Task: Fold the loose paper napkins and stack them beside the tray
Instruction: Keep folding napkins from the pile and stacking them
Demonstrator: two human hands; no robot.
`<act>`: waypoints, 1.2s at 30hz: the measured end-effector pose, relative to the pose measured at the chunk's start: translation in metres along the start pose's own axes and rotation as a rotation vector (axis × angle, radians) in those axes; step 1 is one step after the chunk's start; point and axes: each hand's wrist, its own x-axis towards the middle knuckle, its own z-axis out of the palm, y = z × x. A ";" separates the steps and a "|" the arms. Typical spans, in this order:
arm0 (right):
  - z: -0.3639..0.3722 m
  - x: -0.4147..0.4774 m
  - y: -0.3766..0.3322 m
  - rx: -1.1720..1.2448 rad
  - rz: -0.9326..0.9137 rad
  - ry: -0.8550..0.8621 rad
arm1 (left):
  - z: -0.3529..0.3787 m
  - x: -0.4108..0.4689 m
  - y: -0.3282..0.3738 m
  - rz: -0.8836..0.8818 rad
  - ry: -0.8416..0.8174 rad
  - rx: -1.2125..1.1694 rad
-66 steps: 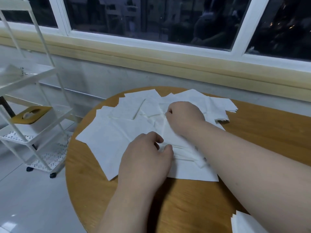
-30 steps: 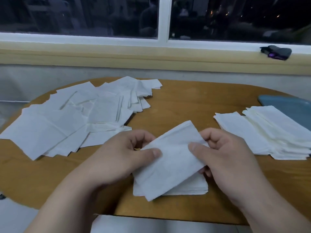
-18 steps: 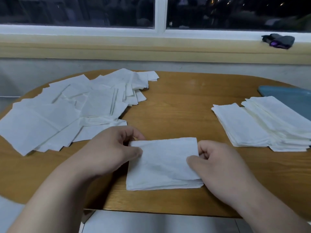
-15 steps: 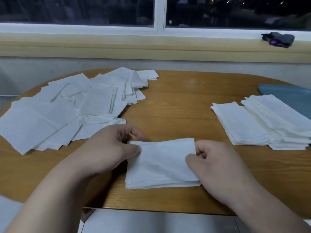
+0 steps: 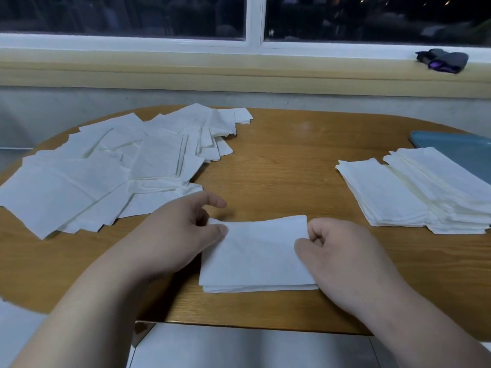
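head view: it's the only camera, so everything below comes from it.
napkin (image 5: 255, 253): lying flat on the table (image 5: 279, 166) near your edge, between your hands. It looks doubled over, with layered edges showing along the near side.
left hand (image 5: 180, 240): pinching the far-left corner, thumb on top. That corner is lifted a bit and your index finger sticks out free.
right hand (image 5: 342, 258): fingers curled in at the right edge with the thumb lying on the paper, so it's gripping that side.
what changed: a couple of seconds back you were digging in the loose pile (image 5: 106, 168). A second ago this napkin was up in the air, tilted between both hands. Since then it's come down onto the wood and squared up, and in the last half second it has barely moved.
pile: still a big messy spread on the left, well apart from the napkin.
stack (image 5: 414, 192): folded ones sit on the right, up against the tray (image 5: 457, 144), overlapping its near edge.
what it means: my guess is you're mid-fold on this one, either creasing it or about to fold it again. It isn't on the stack yet, and with that much pile left you're nowhere near done.
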 end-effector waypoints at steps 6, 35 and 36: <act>0.007 0.003 0.007 -0.195 -0.038 0.068 | 0.003 0.003 0.000 0.006 0.042 0.180; -0.016 0.004 0.009 -0.179 -0.079 -0.252 | 0.021 -0.010 0.029 0.040 -0.155 0.474; -0.016 0.003 0.010 -0.174 -0.073 -0.267 | 0.021 -0.010 0.029 0.041 -0.167 0.475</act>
